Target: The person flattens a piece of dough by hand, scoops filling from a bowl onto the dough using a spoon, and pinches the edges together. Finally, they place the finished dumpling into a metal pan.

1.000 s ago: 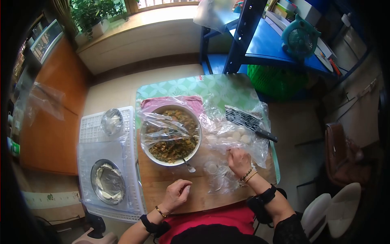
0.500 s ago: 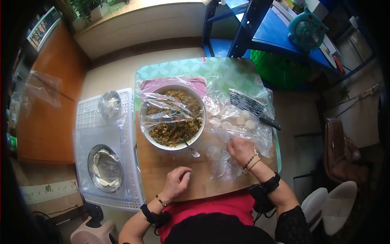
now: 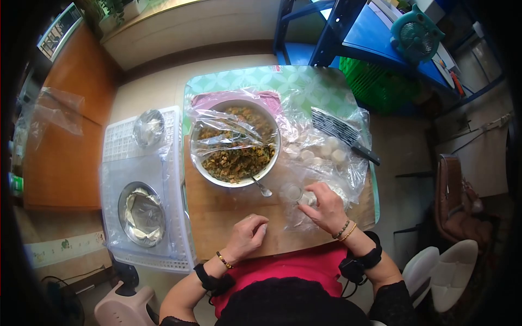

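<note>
My right hand (image 3: 326,207) has its thumb and fingers around a small clear glass (image 3: 298,194) over a sheet of clear plastic. Near the front edge of the wooden board (image 3: 215,217), my left hand (image 3: 247,237) rests with its fingers curled and nothing visible in them. Beyond it stands a large bowl (image 3: 197,169) of chopped, mixed filling (image 3: 234,163), partly covered by clear film, with a spoon (image 3: 262,187) over its near rim. Several pale dough pieces (image 3: 338,157) lie under plastic at the right, beside a broad knife (image 3: 340,133).
At the left, a white rack (image 3: 117,142) bears a round metal pan (image 3: 123,209) with dough around its inside and a smaller covered bowl (image 3: 148,128). A pink cloth (image 3: 267,98) lies behind the large bowl. White chairs (image 3: 454,274) stand at the lower right.
My right hand has lifted from the plastic and closed around the glass. My left hand has shifted slightly right. The whole view has shifted a little.
</note>
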Tool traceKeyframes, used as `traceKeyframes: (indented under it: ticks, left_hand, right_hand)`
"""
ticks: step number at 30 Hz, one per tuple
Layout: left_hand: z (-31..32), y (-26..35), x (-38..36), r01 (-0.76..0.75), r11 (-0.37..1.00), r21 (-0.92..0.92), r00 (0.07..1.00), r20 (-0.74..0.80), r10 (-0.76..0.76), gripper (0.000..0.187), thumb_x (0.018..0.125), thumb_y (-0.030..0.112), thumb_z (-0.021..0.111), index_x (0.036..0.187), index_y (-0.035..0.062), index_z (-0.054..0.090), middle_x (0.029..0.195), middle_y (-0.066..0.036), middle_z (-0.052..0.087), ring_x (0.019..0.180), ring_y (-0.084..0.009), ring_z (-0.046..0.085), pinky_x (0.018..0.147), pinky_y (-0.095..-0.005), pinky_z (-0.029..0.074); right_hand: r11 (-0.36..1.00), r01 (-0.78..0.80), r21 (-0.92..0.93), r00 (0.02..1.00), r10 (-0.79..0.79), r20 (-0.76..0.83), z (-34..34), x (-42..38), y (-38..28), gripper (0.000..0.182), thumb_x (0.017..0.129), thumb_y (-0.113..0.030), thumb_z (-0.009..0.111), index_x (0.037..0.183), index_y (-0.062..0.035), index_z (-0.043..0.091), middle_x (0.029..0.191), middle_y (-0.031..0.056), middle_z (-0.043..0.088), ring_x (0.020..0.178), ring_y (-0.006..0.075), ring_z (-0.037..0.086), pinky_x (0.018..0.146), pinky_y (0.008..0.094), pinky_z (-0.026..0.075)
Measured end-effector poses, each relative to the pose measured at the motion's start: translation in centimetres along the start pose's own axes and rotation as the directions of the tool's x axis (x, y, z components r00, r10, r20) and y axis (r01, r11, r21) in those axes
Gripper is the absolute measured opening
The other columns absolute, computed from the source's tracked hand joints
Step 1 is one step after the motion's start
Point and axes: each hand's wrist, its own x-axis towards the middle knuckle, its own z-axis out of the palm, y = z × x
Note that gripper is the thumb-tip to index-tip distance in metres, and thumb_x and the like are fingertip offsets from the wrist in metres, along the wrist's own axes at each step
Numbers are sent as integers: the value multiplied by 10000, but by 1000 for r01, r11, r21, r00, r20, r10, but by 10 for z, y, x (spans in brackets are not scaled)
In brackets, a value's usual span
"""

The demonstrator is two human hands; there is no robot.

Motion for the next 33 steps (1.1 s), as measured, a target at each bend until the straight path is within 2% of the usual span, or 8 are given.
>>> traceKeyframes:
  ticks: [8, 14, 15, 18, 20, 23, 28, 33]
  left_hand:
    - [29, 9, 19, -130, 980, 149, 991, 42, 125, 152, 842, 129, 632, 978, 67, 605, 859, -119, 574, 776, -303, 609, 671, -395, 496]
    - [43, 19, 29, -106, 952, 288, 994, 30, 101, 263, 811, 146, 683, 1042, 67, 585, 940, -113, 563, 815, -296, 601, 671, -394, 504]
    - [46, 20, 33, -102, 951, 293, 995, 29, 98, 263, 811, 146, 683, 1042, 67, 585, 940, -113, 563, 815, -296, 601, 671, -394, 504]
    - [58, 27, 49, -101, 941, 322, 993, -28, 117, 346, 803, 186, 708, 1097, 71, 566, 978, -136, 550, 830, -317, 602, 682, -408, 507]
    - [65, 35, 62, -131, 930, 344, 990, -10, 144, 356, 804, 210, 716, 1066, 55, 533, 999, -148, 510, 859, -330, 598, 681, -427, 515]
    - [78, 31, 79, -106, 896, 431, 994, 83, 77, 357, 787, 215, 729, 1034, 52, 528, 1012, -151, 501, 878, -337, 593, 695, -433, 516]
    - [70, 27, 82, -133, 871, 473, 989, 119, 87, 349, 765, 217, 749, 1022, 49, 584, 939, -131, 539, 809, -321, 593, 694, -423, 512]
    - [53, 21, 73, 232, 967, 106, 922, 292, -253, 240, 823, 220, 704, 951, 25, 648, 813, -86, 633, 699, -208, 610, 655, -330, 506]
  right_hand:
    - [968, 247, 48, 968, -244, -56, 10, 44, -11, 528, 747, -272, 777, 1176, -57, 555, 1141, 144, 595, 815, 334, 634, 727, 385, 522]
    - [978, 177, 109, 984, -173, -46, 5, 47, 11, 449, 780, -267, 769, 1121, -41, 585, 973, 124, 651, 814, 285, 654, 703, 361, 530]
    - [949, -86, 304, 996, 88, 8, -9, 43, 8, 396, 798, -275, 762, 1068, -38, 597, 931, 125, 648, 805, 241, 659, 683, 362, 537]
    - [569, -342, 748, 925, 346, 159, -30, 17, 24, 316, 910, -317, 676, 1049, -43, 600, 910, 102, 650, 785, 139, 642, 596, 328, 529]
    - [28, -126, 992, 904, 414, 103, -35, -6, 36, 339, 977, -369, 566, 1108, -57, 585, 919, 82, 649, 764, 158, 635, 620, 324, 521]
    - [-341, -80, 937, 938, 291, 186, -26, -45, 56, 452, 986, -454, 511, 1176, -47, 563, 943, 96, 649, 771, 178, 636, 672, 334, 519]
    - [-578, -57, 814, 887, 344, 306, -2, -89, 56, 669, 894, -585, 567, 1287, -47, 506, 1017, 135, 645, 787, 232, 641, 718, 346, 512]
    - [-414, -335, 846, 933, -21, 360, 8, -99, 61, 866, 775, -591, 717, 1326, 12, 432, 1036, 178, 646, 829, 232, 659, 779, 349, 535]
